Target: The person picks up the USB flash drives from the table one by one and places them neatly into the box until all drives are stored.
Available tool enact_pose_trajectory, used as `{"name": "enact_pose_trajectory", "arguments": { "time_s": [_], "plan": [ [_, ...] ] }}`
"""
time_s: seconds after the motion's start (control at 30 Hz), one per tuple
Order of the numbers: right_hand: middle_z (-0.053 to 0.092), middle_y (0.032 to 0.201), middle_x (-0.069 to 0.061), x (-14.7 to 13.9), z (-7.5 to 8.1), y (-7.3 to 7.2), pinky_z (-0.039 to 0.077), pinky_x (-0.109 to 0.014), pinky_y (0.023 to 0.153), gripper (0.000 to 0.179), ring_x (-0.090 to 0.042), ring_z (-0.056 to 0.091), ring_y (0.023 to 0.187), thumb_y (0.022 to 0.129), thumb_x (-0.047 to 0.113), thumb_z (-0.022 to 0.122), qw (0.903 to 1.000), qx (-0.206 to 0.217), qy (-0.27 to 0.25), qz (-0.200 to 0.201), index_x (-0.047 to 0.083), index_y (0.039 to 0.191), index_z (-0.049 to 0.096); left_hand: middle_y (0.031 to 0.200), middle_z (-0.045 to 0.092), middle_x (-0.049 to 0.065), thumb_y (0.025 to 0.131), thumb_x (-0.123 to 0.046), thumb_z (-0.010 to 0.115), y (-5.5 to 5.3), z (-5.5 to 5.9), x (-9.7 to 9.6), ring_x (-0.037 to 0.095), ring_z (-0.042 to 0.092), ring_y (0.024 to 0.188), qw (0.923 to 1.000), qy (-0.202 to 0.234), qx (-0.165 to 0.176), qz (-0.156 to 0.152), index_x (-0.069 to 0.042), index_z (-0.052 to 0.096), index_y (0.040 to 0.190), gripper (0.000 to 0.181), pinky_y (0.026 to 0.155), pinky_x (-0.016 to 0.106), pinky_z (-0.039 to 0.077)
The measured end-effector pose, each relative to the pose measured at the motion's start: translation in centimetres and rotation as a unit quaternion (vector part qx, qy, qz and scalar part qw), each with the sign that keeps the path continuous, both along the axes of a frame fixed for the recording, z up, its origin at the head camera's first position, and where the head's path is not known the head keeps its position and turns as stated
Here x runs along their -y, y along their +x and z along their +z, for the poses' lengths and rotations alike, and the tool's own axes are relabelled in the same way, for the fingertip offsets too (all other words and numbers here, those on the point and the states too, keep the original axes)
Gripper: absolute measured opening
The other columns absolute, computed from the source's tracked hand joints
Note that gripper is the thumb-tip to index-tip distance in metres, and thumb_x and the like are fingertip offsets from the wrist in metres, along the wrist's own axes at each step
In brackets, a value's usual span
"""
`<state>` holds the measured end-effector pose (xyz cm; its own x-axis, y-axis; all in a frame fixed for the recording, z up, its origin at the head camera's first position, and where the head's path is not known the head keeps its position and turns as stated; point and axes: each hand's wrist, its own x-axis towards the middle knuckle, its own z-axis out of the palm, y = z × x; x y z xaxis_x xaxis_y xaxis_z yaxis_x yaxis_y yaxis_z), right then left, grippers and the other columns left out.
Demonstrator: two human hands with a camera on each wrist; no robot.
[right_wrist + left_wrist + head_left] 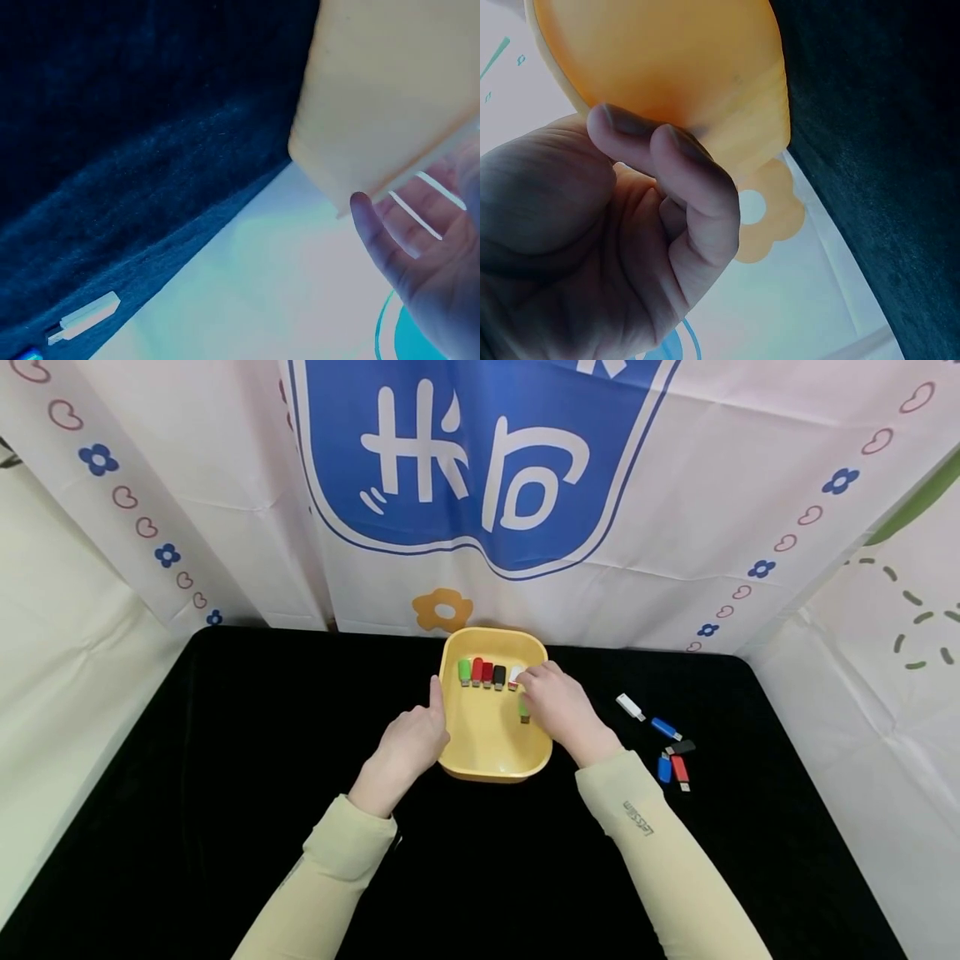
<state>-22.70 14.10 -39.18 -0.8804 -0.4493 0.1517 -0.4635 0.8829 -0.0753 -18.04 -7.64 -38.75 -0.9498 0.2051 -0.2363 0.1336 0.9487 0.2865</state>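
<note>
A yellow plastic tray (492, 752) stands on the black table. My left hand (411, 742) holds its left side, index finger stretched along the rim; in the left wrist view the other fingers curl against the outer wall. Over the right rim reaches my right hand (561, 706), its fingers on a green USB stick (524, 712) that they partly cover. Close to those fingertips lies a white USB stick (514, 677). It ends a row with a green one (465, 672), two red ones (477, 672) and a black one (499, 677), metal plugs toward me.
Right of the tray, on the black cloth (712, 860), lie loose USB sticks: a white one (630, 707), two blue ones (666, 728), a black one (681, 747) and a red one (679, 772). A printed white curtain (360, 585) hangs behind the table.
</note>
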Motion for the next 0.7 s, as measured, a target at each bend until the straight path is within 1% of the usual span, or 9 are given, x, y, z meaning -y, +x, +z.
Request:
{"name": "enact_pose_trajectory", "arguments": {
  "time_s": [0.1, 0.17, 0.3, 0.4, 0.53, 0.7],
  "plan": [
    [0.071, 0.116, -0.009, -0.8, 0.5, 1.2, 0.054, -0.04, 0.095, 0.022, -0.027, 0.06, 0.113, 0.092, 0.011, 0.068, 0.9988, -0.003, -0.049, -0.008, 0.004, 0.113, 0.072, 0.057, 0.051, 0.003, 0.098, -0.011, 0.057, 0.0, 0.0, 0.0, 0.012, 0.043, 0.045, 1.0, 0.003, 0.001, 0.0, 0.007, 0.003, 0.157, 0.082, 0.041, 0.022, 0.033],
    [0.07, 0.119, -0.01, -1.5, 0.7, 2.1, 0.053, -0.041, 0.097, 0.024, -0.028, 0.06, 0.115, 0.093, 0.012, 0.069, 0.9965, -0.001, -0.082, -0.016, 0.004, 0.115, 0.072, 0.056, 0.051, 0.003, 0.098, -0.011, 0.056, 0.0, 0.1, 0.0, 0.012, 0.043, 0.045, 1.0, 0.004, 0.003, 0.001, 0.007, 0.003, 0.157, 0.082, 0.041, 0.022, 0.033],
    [0.069, 0.121, -0.012, -3.3, 0.9, 4.0, 0.052, -0.045, 0.099, 0.027, -0.031, 0.06, 0.116, 0.093, 0.016, 0.07, 0.9908, 0.003, -0.13, -0.039, 0.004, 0.118, 0.07, 0.056, 0.05, 0.003, 0.098, -0.01, 0.056, 0.1, 0.1, 0.0, 0.012, 0.042, 0.044, 1.0, 0.004, 0.004, 0.0, 0.007, 0.002, 0.157, 0.082, 0.041, 0.021, 0.032],
    [0.068, 0.122, -0.013, -4.8, 1.2, 5.4, 0.05, -0.048, 0.101, 0.031, -0.032, 0.062, 0.116, 0.094, 0.019, 0.069, 0.987, 0.016, -0.147, -0.063, 0.004, 0.121, 0.069, 0.056, 0.051, 0.003, 0.098, -0.01, 0.056, 0.1, 0.1, 0.0, 0.012, 0.042, 0.044, 1.0, 0.005, 0.0, -0.002, 0.008, 0.003, 0.157, 0.082, 0.04, 0.021, 0.032],
    [0.069, 0.121, -0.016, -7.3, 1.7, 7.1, 0.052, -0.05, 0.094, 0.032, -0.032, 0.065, 0.109, 0.095, 0.018, 0.068, 0.9825, 0.033, -0.158, -0.092, 0.004, 0.123, 0.067, 0.056, 0.051, 0.003, 0.097, -0.009, 0.056, 0.1, 0.0, 0.0, 0.012, 0.043, 0.044, 0.9999, 0.006, -0.009, -0.006, 0.009, 0.004, 0.157, 0.081, 0.04, 0.021, 0.032],
    [0.071, 0.112, -0.017, -10.8, 1.8, 9.0, 0.053, -0.051, 0.085, 0.03, -0.032, 0.068, 0.097, 0.092, 0.01, 0.07, 0.9811, 0.021, -0.154, -0.115, 0.001, 0.12, 0.068, 0.056, 0.05, 0.003, 0.097, -0.008, 0.055, 0.2, 0.1, 0.1, 0.012, 0.043, 0.044, 0.9998, 0.005, -0.017, -0.011, 0.01, 0.004, 0.156, 0.08, 0.041, 0.021, 0.032]
  ]
}}
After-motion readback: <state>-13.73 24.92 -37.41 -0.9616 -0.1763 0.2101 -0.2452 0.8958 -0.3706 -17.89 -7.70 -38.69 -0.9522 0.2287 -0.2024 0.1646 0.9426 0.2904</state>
